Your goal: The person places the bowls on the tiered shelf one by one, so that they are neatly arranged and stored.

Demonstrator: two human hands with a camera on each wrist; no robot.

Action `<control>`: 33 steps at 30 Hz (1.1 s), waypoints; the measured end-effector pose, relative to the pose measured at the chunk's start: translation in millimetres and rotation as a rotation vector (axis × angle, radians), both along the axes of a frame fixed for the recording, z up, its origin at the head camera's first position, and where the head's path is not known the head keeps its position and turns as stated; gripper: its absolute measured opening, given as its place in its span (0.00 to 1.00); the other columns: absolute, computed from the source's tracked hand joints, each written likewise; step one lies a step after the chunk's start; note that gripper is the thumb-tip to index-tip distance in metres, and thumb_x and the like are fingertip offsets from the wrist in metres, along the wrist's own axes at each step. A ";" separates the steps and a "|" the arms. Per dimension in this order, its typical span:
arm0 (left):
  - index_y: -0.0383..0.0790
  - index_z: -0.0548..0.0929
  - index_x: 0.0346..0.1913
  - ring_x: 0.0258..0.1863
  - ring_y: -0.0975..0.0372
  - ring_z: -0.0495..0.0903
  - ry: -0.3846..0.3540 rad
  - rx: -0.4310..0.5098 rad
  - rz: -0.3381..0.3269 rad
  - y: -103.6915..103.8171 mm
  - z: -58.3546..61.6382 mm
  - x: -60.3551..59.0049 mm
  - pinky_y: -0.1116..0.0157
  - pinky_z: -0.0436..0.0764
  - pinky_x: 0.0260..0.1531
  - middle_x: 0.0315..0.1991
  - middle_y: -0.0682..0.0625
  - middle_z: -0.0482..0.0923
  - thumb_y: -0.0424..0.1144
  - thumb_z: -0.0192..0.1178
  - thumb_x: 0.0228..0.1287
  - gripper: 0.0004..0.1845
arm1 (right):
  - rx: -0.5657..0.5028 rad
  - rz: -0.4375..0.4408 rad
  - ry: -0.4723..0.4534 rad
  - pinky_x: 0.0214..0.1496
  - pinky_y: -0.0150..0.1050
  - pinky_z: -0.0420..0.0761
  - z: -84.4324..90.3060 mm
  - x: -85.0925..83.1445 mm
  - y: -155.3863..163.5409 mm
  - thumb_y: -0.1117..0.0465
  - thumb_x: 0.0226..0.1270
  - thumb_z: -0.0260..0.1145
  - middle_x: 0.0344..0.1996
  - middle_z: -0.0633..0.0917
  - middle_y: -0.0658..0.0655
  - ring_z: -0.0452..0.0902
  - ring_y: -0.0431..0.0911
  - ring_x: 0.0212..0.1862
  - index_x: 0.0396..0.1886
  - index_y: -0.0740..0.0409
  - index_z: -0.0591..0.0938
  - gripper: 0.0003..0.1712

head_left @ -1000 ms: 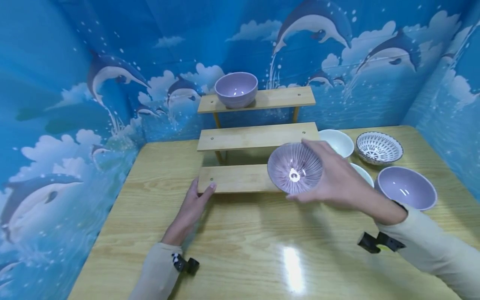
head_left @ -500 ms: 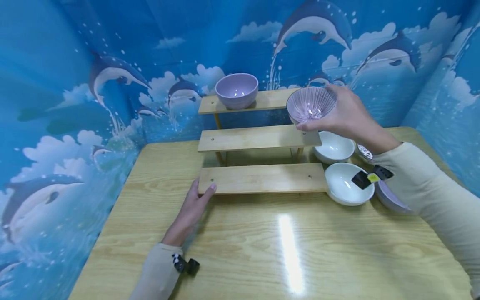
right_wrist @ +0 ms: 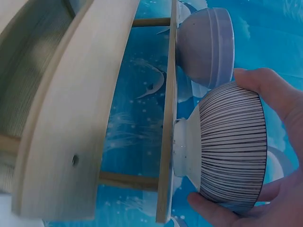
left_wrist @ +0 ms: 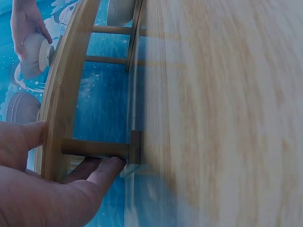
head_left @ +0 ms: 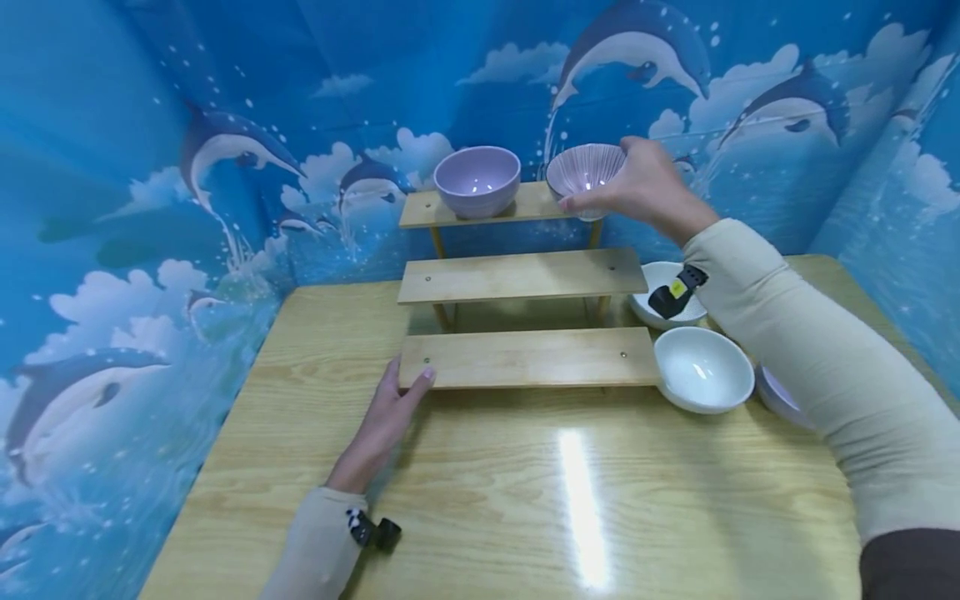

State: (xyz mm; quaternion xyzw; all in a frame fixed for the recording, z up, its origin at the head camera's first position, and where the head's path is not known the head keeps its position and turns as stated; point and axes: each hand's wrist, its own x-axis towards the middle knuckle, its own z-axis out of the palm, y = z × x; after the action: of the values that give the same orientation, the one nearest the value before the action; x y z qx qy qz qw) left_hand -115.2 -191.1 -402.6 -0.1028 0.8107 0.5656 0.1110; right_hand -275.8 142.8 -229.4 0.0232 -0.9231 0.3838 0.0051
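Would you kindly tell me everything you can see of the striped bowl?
The striped bowl looks like glazed ceramic: pale, with fine dark lines, a dark rim and a white foot. It is roughly upright at the right end of the top shelf, apart from the lilac bowl. The right hand grips its side; whether its foot touches the shelf is unclear.

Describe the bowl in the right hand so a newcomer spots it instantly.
Find the three-tier wooden stand, then the right end of its top shelf. There the right hand grips the striped bowl. Fine dark lines set it apart from the plain purple bowl beside it.
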 end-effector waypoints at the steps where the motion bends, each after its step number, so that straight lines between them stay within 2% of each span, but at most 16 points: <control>1: 0.53 0.40 0.75 0.73 0.55 0.42 -0.001 -0.001 0.001 0.4 -0.3 0.0 0.50 0.44 0.70 0.75 0.51 0.42 0.68 0.50 0.61 0.48 | -0.003 -0.003 -0.001 0.63 0.54 0.69 -0.5 -2.6 -2.7 0.33 0.35 0.76 0.69 0.61 0.60 0.62 0.56 0.65 0.76 0.55 0.44 0.75; 8: 0.51 0.39 0.75 0.73 0.55 0.41 0.014 0.003 -0.006 -0.4 -1.8 -0.3 0.50 0.43 0.71 0.75 0.51 0.40 0.67 0.50 0.61 0.49 | -0.030 -0.027 -0.017 0.64 0.50 0.70 -4.8 -18.7 -17.2 0.33 0.36 0.76 0.69 0.62 0.59 0.62 0.54 0.64 0.76 0.55 0.45 0.74; 12: 0.53 0.40 0.75 0.73 0.56 0.43 0.019 0.005 -0.010 -1.2 -2.3 0.2 0.50 0.45 0.71 0.75 0.53 0.42 0.67 0.50 0.61 0.48 | -0.039 -0.022 -0.008 0.64 0.47 0.69 -4.9 -26.2 -22.0 0.32 0.35 0.76 0.68 0.63 0.58 0.63 0.52 0.63 0.76 0.55 0.46 0.74; 20: 0.53 0.41 0.75 0.73 0.56 0.43 0.031 0.027 -0.019 -1.4 -2.9 -0.1 0.51 0.44 0.71 0.75 0.53 0.43 0.65 0.50 0.63 0.46 | -0.103 0.005 0.006 0.67 0.46 0.65 -6.4 -29.5 -20.9 0.33 0.35 0.76 0.71 0.58 0.57 0.59 0.51 0.66 0.76 0.51 0.41 0.75; 24: 0.53 0.41 0.75 0.73 0.56 0.42 0.025 0.020 -0.019 -1.2 -3.8 -1.2 0.50 0.44 0.71 0.75 0.52 0.43 0.65 0.50 0.63 0.46 | -0.105 0.019 0.002 0.71 0.51 0.57 -4.1 -21.0 -12.2 0.31 0.36 0.74 0.74 0.49 0.55 0.49 0.52 0.72 0.76 0.48 0.38 0.76; 27: 0.54 0.41 0.75 0.73 0.56 0.42 0.025 0.014 -0.017 0.0 -3.0 -1.1 0.50 0.44 0.71 0.75 0.52 0.43 0.66 0.50 0.62 0.46 | -0.112 0.018 0.022 0.72 0.54 0.51 -0.7 -8.7 -0.1 0.31 0.38 0.74 0.75 0.42 0.51 0.40 0.50 0.74 0.76 0.45 0.37 0.74; 33: 0.52 0.39 0.75 0.73 0.56 0.42 0.016 0.004 -0.008 -0.6 -1.6 0.6 0.50 0.44 0.71 0.75 0.52 0.41 0.67 0.50 0.61 0.48 | -0.094 0.021 0.101 0.70 0.59 0.53 3.3 30.5 36.5 0.36 0.43 0.74 0.75 0.40 0.45 0.39 0.49 0.74 0.75 0.38 0.37 0.69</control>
State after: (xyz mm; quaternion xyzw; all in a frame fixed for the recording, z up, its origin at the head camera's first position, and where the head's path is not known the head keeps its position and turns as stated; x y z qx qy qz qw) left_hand -114.6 -191.7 -404.2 -0.0950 0.8108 0.5676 0.1069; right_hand -245.3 179.3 -226.1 0.0520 -0.9023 0.4251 0.0489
